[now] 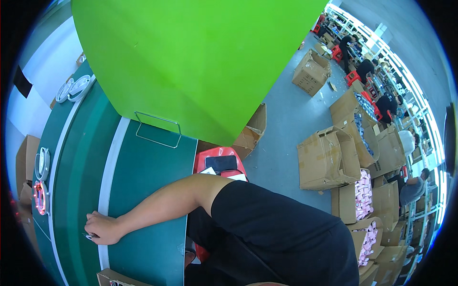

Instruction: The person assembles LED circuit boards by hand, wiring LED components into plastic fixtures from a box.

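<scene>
My right hand [104, 229] reaches across the green table to the white rail along the belt. Its fingers are closed around a small shiny metal piece [89, 235], mostly hidden, whose kind I cannot make out. My bare right forearm comes out of a black sleeve and lies over the green tabletop [148, 190]. Beyond the hand runs a green conveyor belt [78, 190]. On its far side lie a white oval frame [43, 163], a similar oval one glowing pink-red [40, 198], and more white oval frames [80, 88]. My left hand is out of view.
A tall bright green panel [191, 57] rises at the table's far end, with a wire bracket [157, 129] by its foot. A red stool [220, 153] bears a dark phone [221, 163]. Cardboard boxes [329, 159] line the floor at right; people work beyond. Another box [119, 279] touches the lower edge.
</scene>
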A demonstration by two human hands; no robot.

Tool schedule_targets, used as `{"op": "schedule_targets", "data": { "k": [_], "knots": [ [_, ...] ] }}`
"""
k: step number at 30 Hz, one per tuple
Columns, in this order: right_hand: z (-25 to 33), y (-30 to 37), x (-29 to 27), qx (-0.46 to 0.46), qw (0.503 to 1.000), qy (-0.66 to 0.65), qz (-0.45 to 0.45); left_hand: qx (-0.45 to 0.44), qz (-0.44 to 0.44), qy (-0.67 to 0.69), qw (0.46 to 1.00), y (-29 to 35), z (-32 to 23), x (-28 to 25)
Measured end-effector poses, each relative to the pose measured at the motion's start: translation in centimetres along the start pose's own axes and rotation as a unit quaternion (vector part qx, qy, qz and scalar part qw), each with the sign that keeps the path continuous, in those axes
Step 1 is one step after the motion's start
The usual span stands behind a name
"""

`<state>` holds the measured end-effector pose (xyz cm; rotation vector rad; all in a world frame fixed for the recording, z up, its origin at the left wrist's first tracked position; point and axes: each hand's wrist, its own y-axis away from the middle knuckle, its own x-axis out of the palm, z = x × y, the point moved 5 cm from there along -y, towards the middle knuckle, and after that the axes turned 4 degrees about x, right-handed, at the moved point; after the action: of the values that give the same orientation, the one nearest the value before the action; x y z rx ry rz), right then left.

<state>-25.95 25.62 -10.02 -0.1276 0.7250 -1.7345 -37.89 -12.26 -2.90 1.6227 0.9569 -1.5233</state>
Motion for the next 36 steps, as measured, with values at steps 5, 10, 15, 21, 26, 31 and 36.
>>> {"op": "schedule_targets", "data": {
  "k": [5, 10, 15, 21, 26, 31, 36],
  "knots": [
    [0.0, 0.0, 0.0, 0.010, 1.000, -0.004, 0.005, -0.016, 0.002, -0.007, 1.000, -0.2, 1.9, 0.3],
    [0.2, 0.0, -0.1, 0.001, 1.000, 0.015, 0.009, -0.039, 0.005, -0.016, 0.999, 0.3, 3.6, 0.5],
    [0.2, 0.0, 0.1, 0.007, 1.000, 0.023, 0.019, -0.068, 0.004, -0.029, 0.997, 1.5, 5.0, -0.1],
    [0.2, 0.0, -0.1, 0.000, 1.000, 0.017, -0.001, -0.113, 0.003, -0.044, 0.993, 4.1, 6.3, -0.6],
    [1.0, -0.2, -0.1, -0.020, 0.999, 0.029, -0.012, 0.037, -0.077, -0.003, 0.996, 4.4, 1.4, 0.8],
    [0.9, -0.4, -2.0, -0.036, 0.996, 0.029, -0.074, 0.102, -0.089, 0.117, 0.984, 3.3, -13.4, -2.2],
    [0.4, -2.6, -5.4, -0.087, 0.982, 0.018, -0.169, 0.203, -0.111, 0.055, 0.971, 4.6, -21.8, -4.0]
  ]
}}
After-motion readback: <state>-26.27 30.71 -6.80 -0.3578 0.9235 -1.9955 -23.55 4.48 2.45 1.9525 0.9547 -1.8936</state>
